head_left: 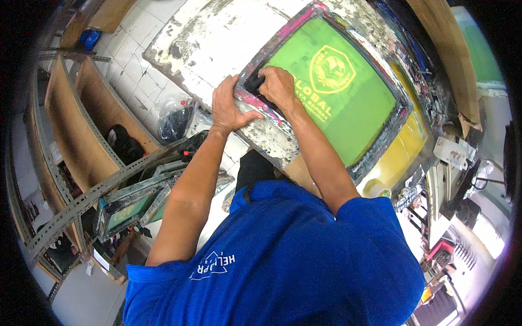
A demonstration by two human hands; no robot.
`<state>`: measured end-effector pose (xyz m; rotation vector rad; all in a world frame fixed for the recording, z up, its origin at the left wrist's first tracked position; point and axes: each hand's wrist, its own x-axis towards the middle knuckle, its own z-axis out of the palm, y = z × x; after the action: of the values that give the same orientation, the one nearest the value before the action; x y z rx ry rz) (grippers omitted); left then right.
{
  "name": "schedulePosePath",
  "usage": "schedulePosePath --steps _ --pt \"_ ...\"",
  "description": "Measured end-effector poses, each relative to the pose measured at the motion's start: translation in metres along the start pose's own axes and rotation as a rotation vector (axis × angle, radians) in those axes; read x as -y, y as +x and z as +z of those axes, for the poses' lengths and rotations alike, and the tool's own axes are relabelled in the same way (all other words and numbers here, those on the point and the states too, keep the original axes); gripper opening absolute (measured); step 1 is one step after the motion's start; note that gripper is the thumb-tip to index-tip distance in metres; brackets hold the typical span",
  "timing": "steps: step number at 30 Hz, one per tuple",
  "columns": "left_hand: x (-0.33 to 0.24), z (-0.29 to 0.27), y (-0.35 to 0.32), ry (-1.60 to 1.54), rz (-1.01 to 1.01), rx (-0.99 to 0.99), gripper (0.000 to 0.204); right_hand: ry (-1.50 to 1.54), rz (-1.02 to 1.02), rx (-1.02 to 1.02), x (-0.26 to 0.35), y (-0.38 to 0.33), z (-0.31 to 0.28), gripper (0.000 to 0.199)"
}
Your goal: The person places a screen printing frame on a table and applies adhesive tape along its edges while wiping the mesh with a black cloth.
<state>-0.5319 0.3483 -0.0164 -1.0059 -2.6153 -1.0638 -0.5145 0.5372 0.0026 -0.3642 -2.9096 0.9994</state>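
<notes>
A screen printing frame with ink-stained borders lies tilted on the table. Its green mesh carries a yellow shield emblem and lettering. At the near-left corner of this frame, my left hand steadies the border, fingers along one side and thumb stretched along the other. My right hand is closed on a black cloth, pressed into the inner corner where mesh meets border. The fingers partly hide the cloth.
The paint-stained white tabletop extends to the far left. A yellow container stands right of the frame. Wooden shelves on metal angle bars rise at left, with other screen frames below. A plastic bag sits by the table's left edge.
</notes>
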Motion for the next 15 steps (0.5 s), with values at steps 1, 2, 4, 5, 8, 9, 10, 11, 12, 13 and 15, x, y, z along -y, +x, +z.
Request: schedulePosePath --steps 1,2,4,5,8,9,10,11,12,13,15 --pt "0.000 0.000 0.001 0.008 0.007 -0.007 0.128 0.007 -0.030 -0.009 -0.006 -0.011 -0.002 0.028" --pt "-0.001 -0.001 0.000 0.010 0.000 0.006 0.128 0.014 -0.062 -0.016 -0.016 -0.023 -0.004 0.029" --pt "0.000 0.001 0.000 0.023 0.001 0.002 0.128 0.007 -0.107 0.034 -0.036 -0.052 -0.023 0.029" --pt "0.000 0.001 -0.001 0.030 -0.005 -0.002 0.128 -0.007 -0.124 0.093 -0.046 -0.069 -0.038 0.028" --pt "0.001 0.002 -0.002 0.014 -0.007 0.005 0.127 0.042 -0.111 0.123 -0.084 -0.132 -0.077 0.029" --pt "0.001 0.002 -0.001 0.011 -0.006 0.007 0.126 0.007 -0.042 0.193 -0.094 -0.152 -0.092 0.029" --pt "0.001 0.002 -0.002 0.005 -0.009 0.006 0.126 -0.056 0.013 0.211 -0.102 -0.172 -0.103 0.028" --pt "0.000 0.002 -0.002 0.002 -0.018 0.010 0.126 -0.119 0.068 0.226 -0.108 -0.191 -0.113 0.026" --pt "-0.001 0.002 -0.002 -0.003 -0.027 0.012 0.126 -0.222 0.141 0.225 -0.117 -0.212 -0.120 0.023" --pt "-0.001 0.002 -0.002 -0.002 -0.035 0.013 0.126 -0.322 0.212 0.222 -0.127 -0.228 -0.124 0.021" --pt "-0.001 0.001 -0.003 -0.015 -0.051 0.030 0.126 -0.498 0.354 0.279 -0.136 -0.246 -0.133 0.018"
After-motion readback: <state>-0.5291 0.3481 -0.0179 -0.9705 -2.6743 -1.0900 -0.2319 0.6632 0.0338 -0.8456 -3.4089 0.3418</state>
